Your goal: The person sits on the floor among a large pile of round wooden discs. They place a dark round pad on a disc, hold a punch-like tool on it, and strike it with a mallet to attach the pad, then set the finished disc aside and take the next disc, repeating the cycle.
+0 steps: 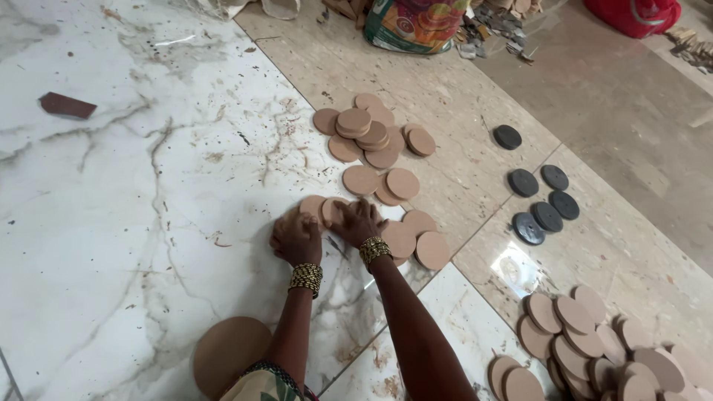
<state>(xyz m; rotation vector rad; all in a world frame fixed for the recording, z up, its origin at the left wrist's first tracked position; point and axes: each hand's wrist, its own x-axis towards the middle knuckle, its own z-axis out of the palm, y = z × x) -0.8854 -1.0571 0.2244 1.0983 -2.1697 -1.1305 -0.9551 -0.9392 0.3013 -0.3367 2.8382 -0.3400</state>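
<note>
The left hand [295, 238] is curled palm-down on the glossy white veined marble floor [126, 193], its fingers bent over the near edge of a flat, round, tan wooden disc [312, 205], while the right hand [358, 221] lies spread and flat on a neighbouring tan disc [334, 209], pressing rather than pinching; whether either hand truly clasps a disc cannot be told. More smooth, matt tan discs [375, 137] lie scattered and loosely stacked just beyond the fingers, toward the beige stone tiles. Well apart to the right sit five small black round discs [540, 199], and another heap of tan discs [594, 349] lies near the lower right.
</note>
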